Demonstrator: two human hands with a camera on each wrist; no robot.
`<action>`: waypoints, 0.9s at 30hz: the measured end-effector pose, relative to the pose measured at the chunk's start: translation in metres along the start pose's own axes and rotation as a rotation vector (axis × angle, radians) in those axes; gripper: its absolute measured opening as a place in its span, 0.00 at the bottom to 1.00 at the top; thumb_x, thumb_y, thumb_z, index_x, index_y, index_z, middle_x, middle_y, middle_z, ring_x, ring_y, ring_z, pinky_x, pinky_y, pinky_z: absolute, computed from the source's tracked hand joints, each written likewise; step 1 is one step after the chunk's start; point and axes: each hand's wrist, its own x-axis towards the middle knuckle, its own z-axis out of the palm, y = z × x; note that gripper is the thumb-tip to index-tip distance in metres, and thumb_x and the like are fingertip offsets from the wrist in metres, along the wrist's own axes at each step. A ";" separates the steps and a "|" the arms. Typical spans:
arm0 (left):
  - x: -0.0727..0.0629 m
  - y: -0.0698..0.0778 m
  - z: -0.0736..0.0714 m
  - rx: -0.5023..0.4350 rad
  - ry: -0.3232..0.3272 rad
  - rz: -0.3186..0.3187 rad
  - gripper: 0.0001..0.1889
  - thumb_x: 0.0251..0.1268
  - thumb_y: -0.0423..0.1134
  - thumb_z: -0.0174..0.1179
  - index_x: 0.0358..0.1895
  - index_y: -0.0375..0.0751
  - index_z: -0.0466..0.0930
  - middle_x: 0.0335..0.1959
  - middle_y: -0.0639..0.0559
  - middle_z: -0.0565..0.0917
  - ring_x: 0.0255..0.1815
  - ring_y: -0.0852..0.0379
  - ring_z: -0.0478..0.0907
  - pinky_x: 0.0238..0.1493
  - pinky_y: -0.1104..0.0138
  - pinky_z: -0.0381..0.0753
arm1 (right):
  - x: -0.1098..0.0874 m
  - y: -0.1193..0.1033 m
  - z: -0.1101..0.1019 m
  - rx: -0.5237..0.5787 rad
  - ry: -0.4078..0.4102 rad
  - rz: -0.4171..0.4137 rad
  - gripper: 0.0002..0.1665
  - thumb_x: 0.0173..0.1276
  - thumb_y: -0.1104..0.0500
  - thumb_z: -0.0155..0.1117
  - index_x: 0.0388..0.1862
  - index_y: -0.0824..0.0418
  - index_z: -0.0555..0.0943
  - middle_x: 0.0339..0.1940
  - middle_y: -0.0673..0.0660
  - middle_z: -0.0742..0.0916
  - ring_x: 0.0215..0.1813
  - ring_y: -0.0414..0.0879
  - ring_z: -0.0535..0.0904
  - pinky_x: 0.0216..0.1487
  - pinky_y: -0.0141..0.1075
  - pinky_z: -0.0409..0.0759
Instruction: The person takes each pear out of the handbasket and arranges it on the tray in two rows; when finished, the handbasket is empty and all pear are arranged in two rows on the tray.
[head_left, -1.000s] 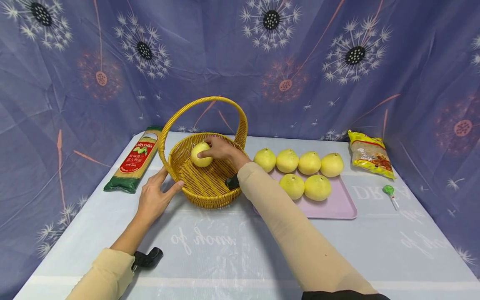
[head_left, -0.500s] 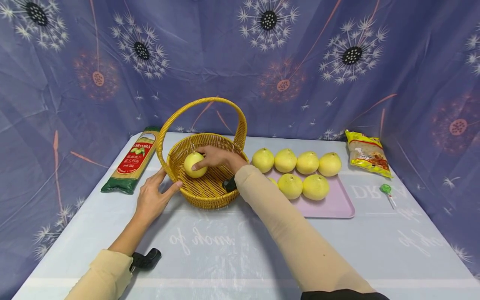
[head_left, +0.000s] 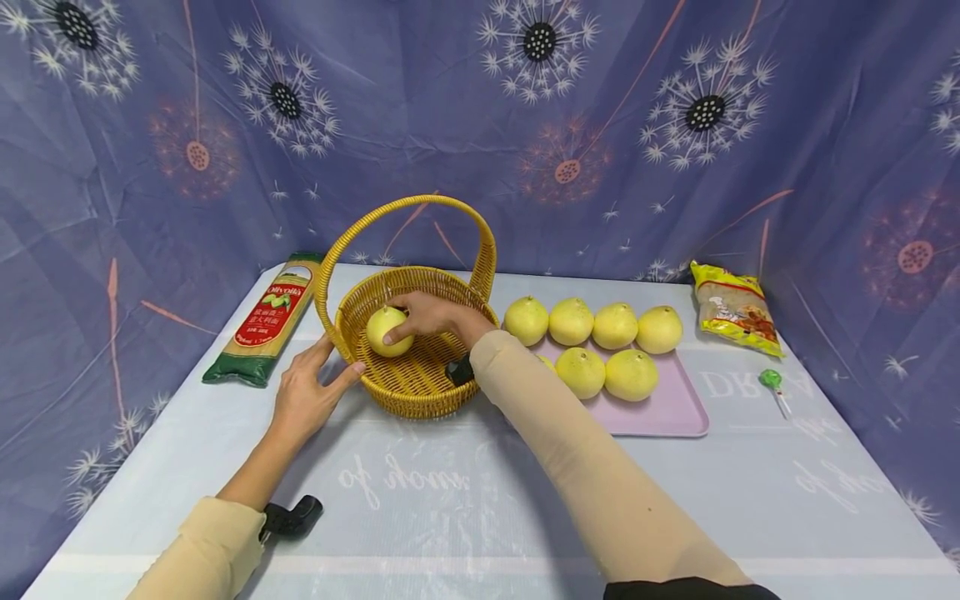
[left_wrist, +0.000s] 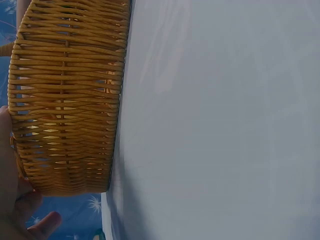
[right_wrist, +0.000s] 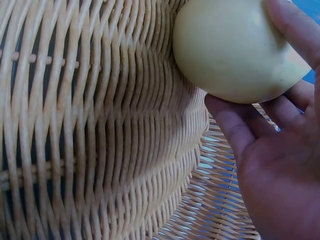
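A yellow wicker basket (head_left: 416, 406) with a tall arched handle stands on the table. My left hand (head_left: 306, 396) holds its left side near the base of the handle, the thumb at the rim. In the left wrist view, the woven wall (left_wrist: 67, 100) fills the left part, with fingers (left_wrist: 46, 226) showing beneath it. Inside the basket, my right hand (head_left: 427, 317) grips a pale yellow pomelo (head_left: 388, 333) at the left of the woven floor. The right wrist view shows thumb and fingers around this pomelo (right_wrist: 230, 50), which is against the wicker.
Several more pomelos (head_left: 581, 372) sit on a pink tray (head_left: 678, 408) right of the basket, one partly hidden by my right sleeve. A pasta packet (head_left: 262, 325) lies left of the basket. At the far right are a yellow food bag (head_left: 738, 310) and a green lollipop (head_left: 771, 380).
My right hand has brought the pomelo left and lower inside the basket, then stayed nearly still over the last half second. My left hand keeps its place on the basket.
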 end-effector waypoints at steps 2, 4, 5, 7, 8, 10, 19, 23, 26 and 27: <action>0.000 0.001 0.000 0.000 -0.001 0.000 0.39 0.60 0.58 0.59 0.72 0.47 0.59 0.72 0.39 0.63 0.70 0.34 0.59 0.64 0.35 0.56 | -0.001 -0.001 -0.002 -0.017 0.005 -0.013 0.49 0.56 0.42 0.70 0.73 0.55 0.61 0.68 0.53 0.73 0.62 0.44 0.73 0.57 0.33 0.75; 0.000 0.001 0.000 -0.001 -0.003 0.001 0.39 0.60 0.58 0.59 0.72 0.47 0.59 0.72 0.39 0.63 0.70 0.33 0.59 0.64 0.35 0.55 | -0.003 -0.004 -0.005 -0.024 0.009 -0.031 0.49 0.56 0.43 0.70 0.73 0.55 0.62 0.67 0.53 0.73 0.60 0.44 0.74 0.55 0.33 0.76; 0.000 0.002 -0.001 -0.002 -0.006 -0.001 0.39 0.60 0.58 0.59 0.72 0.47 0.59 0.72 0.39 0.63 0.70 0.33 0.59 0.64 0.35 0.55 | -0.004 -0.006 -0.007 -0.028 0.012 -0.041 0.48 0.56 0.43 0.70 0.72 0.55 0.62 0.67 0.54 0.74 0.59 0.44 0.75 0.54 0.33 0.77; 0.000 0.002 -0.002 -0.002 -0.006 -0.004 0.39 0.61 0.58 0.59 0.72 0.47 0.59 0.72 0.39 0.63 0.70 0.33 0.59 0.63 0.35 0.56 | -0.007 -0.011 -0.012 -0.036 0.017 -0.067 0.47 0.57 0.43 0.69 0.72 0.55 0.62 0.65 0.54 0.75 0.57 0.43 0.75 0.53 0.33 0.77; 0.000 0.002 -0.002 -0.004 -0.008 -0.006 0.39 0.61 0.58 0.59 0.72 0.48 0.58 0.72 0.39 0.63 0.70 0.33 0.58 0.63 0.35 0.56 | -0.009 -0.013 -0.014 -0.039 0.019 -0.077 0.47 0.57 0.43 0.69 0.72 0.55 0.63 0.64 0.53 0.76 0.56 0.42 0.76 0.53 0.32 0.77; 0.000 0.001 -0.003 -0.007 -0.008 -0.008 0.39 0.60 0.58 0.59 0.73 0.49 0.58 0.72 0.40 0.63 0.70 0.33 0.58 0.63 0.35 0.56 | -0.013 -0.017 -0.018 -0.043 0.024 -0.097 0.46 0.57 0.43 0.69 0.71 0.54 0.64 0.63 0.53 0.77 0.54 0.42 0.76 0.52 0.32 0.77; 0.003 0.000 -0.003 -0.005 -0.011 0.018 0.40 0.59 0.57 0.61 0.73 0.49 0.58 0.71 0.38 0.64 0.70 0.33 0.59 0.64 0.36 0.57 | -0.045 -0.020 -0.034 0.040 0.085 -0.153 0.45 0.58 0.43 0.68 0.72 0.52 0.63 0.62 0.52 0.77 0.55 0.42 0.76 0.53 0.34 0.77; 0.004 -0.001 -0.004 -0.012 -0.025 0.022 0.40 0.59 0.57 0.61 0.73 0.48 0.57 0.71 0.36 0.64 0.70 0.33 0.58 0.64 0.36 0.57 | -0.064 -0.019 -0.043 0.053 0.138 -0.148 0.45 0.57 0.43 0.69 0.72 0.51 0.63 0.62 0.51 0.78 0.55 0.42 0.77 0.52 0.36 0.78; 0.004 -0.001 -0.004 -0.015 -0.036 0.017 0.41 0.59 0.57 0.61 0.73 0.46 0.57 0.71 0.36 0.63 0.70 0.33 0.57 0.64 0.35 0.57 | -0.079 -0.018 -0.049 0.048 0.170 -0.143 0.45 0.57 0.42 0.69 0.71 0.50 0.64 0.61 0.50 0.78 0.54 0.41 0.77 0.52 0.36 0.78; 0.003 -0.001 -0.004 -0.016 -0.037 0.015 0.41 0.59 0.56 0.61 0.73 0.46 0.57 0.71 0.35 0.63 0.70 0.33 0.57 0.64 0.35 0.57 | -0.084 -0.018 -0.051 0.048 0.180 -0.141 0.45 0.56 0.41 0.68 0.71 0.50 0.65 0.61 0.50 0.79 0.53 0.41 0.77 0.51 0.36 0.78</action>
